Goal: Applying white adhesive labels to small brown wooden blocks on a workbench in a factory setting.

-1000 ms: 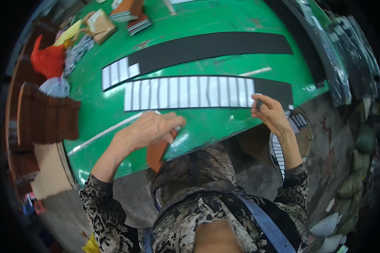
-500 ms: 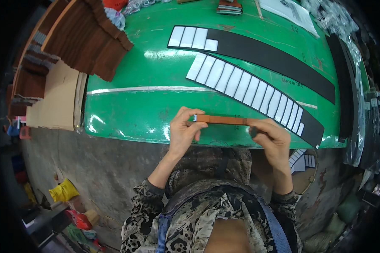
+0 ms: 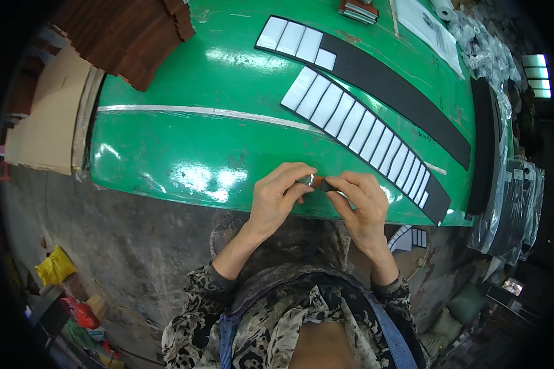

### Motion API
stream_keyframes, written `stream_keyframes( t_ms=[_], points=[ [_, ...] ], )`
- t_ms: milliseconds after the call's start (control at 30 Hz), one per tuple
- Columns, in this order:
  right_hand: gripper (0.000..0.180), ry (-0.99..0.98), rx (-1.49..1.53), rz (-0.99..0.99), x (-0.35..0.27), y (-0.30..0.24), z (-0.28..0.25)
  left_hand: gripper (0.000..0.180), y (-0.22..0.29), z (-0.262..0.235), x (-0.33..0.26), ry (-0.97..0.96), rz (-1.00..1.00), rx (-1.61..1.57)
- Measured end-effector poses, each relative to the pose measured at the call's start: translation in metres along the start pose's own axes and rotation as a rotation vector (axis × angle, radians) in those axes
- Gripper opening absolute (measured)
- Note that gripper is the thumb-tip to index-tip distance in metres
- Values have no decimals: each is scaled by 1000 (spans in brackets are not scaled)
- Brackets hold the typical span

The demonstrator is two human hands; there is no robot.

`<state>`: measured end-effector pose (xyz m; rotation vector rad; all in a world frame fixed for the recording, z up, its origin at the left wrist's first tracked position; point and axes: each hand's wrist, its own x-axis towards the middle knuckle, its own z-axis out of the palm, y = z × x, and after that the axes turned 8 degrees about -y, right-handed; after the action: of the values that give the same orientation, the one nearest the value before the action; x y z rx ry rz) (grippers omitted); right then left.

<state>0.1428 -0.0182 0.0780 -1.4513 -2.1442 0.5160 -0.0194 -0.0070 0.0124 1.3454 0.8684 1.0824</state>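
Observation:
My left hand [image 3: 276, 197] and my right hand [image 3: 359, 200] nearly meet above the front edge of the green table. Between their fingertips shows a short stretch of a brown strap-like strip [image 3: 317, 181]. At my left fingertips is a small shiny silver bit; a dark piece [image 3: 329, 184] sits in the pinch of my right thumb and forefinger. The fingers hide the rest of the strip. Just beyond my right hand lies a curved black strip with a row of white panels [image 3: 357, 129].
A second curved black strip [image 3: 400, 89] lies farther back. Stacked brown pieces [image 3: 120, 37] and a cardboard box [image 3: 49, 114] stand at the left. Black strips [image 3: 483, 147] and clear plastic wrapping [image 3: 487, 52] line the right side. A small brown stack [image 3: 358, 11] sits at the far edge.
My hands have come together; the brown strip, stretched out between them before, now shows only as a short bit. The view has shifted, so the table's things sit differently in it.

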Motion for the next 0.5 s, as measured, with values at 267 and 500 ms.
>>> stream_keyframes(
  t_ms=[267,500],
  points=[
    [31,39,-11,-23,4,1,7,27,1,-1,1,-2,-5,37],
    [32,30,15,-12,4,2,8,28,1,-1,2,-5,15,63]
  ],
)
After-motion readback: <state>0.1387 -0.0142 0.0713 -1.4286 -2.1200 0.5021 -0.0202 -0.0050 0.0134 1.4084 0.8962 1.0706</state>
